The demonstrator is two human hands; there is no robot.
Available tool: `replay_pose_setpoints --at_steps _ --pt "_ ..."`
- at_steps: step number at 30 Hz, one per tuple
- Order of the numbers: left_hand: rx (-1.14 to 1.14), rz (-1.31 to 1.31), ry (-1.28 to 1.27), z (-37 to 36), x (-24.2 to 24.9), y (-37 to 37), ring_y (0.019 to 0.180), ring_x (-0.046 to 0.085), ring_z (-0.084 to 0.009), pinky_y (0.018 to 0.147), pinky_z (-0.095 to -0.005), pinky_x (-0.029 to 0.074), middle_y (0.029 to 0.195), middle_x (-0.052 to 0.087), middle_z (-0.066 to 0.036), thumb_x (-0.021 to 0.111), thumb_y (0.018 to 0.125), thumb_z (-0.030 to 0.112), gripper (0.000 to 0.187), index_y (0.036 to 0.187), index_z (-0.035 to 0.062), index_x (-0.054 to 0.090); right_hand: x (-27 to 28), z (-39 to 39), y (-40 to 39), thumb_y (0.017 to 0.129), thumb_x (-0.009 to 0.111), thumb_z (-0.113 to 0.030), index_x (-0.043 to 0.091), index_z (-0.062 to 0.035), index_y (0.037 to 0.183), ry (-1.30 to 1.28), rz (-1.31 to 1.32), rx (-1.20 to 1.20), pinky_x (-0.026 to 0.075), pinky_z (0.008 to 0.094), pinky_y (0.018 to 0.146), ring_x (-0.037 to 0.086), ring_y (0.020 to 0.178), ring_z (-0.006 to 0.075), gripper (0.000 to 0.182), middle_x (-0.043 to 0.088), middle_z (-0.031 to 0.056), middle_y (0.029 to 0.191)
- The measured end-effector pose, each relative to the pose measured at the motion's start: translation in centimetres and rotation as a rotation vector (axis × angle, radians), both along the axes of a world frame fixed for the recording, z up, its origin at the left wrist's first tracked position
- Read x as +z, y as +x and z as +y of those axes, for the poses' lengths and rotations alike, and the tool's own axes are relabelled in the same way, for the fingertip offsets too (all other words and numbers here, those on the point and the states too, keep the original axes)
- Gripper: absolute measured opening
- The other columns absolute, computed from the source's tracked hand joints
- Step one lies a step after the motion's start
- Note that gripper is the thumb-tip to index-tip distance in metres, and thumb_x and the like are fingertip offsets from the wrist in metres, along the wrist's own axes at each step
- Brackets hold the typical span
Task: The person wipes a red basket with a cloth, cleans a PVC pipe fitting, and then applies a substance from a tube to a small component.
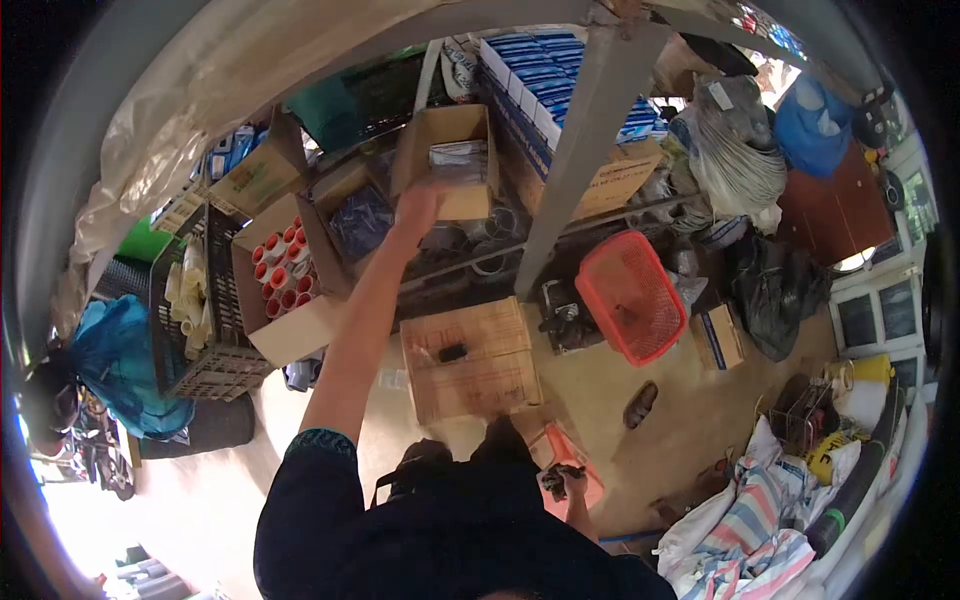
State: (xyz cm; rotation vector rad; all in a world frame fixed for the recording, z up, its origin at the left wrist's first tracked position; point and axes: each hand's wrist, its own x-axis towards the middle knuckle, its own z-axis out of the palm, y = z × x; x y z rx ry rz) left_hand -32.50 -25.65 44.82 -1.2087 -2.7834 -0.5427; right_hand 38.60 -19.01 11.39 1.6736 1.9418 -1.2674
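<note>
My left hand [415, 208] is stretched far out to a shelf and looks blurred. It sits at the lower front edge of an open cardboard box [470, 205] that holds clear plastic packets [458, 160]. Whether its fingers grip the box cannot be made out. My right hand [566, 484] stays low by my body, closed around a small dark object [552, 482], over an orange thing on the floor [570, 462].
A grey metal post [575, 150] crosses the shelf. A box of red-capped white parts [280, 270], a crate of white fittings [195, 300], a wooden crate [470, 360], a red basket [630, 295] and a blue bag [115, 360] lie around. Bags and cloth pile up at right.
</note>
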Motion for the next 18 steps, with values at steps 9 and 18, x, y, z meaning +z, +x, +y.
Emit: replay_pose_setpoints --at_steps 9,18 --pt "-0.029 0.120 -0.352 -0.2 -0.6 0.9 0.081 0.064 -0.0344 0.072 -0.0443 0.051 0.086 0.066 -0.016 0.057 0.078 0.013 0.020 0.095 0.0047 0.063 -0.6 -1.8 -1.5 0.068 0.076 -0.036 0.062 0.0006 0.102 0.272 0.078 -0.163 0.050 0.0400 0.077 0.062 0.090 0.0279 0.052 0.066 0.0143 0.094" --pt "-0.195 0.126 -0.063 -3.1 0.5 1.6 0.080 0.065 -0.0321 0.068 -0.0431 0.053 0.097 0.065 -0.015 0.052 0.082 0.015 0.016 0.087 0.0041 0.063 8.7 -9.8 -11.9 0.071 0.073 -0.021 0.059 0.0028 0.101 0.384 0.479 -0.327 0.051 0.0352 0.072 0.063 0.080 0.0240 0.041 0.066 0.0133 0.091"
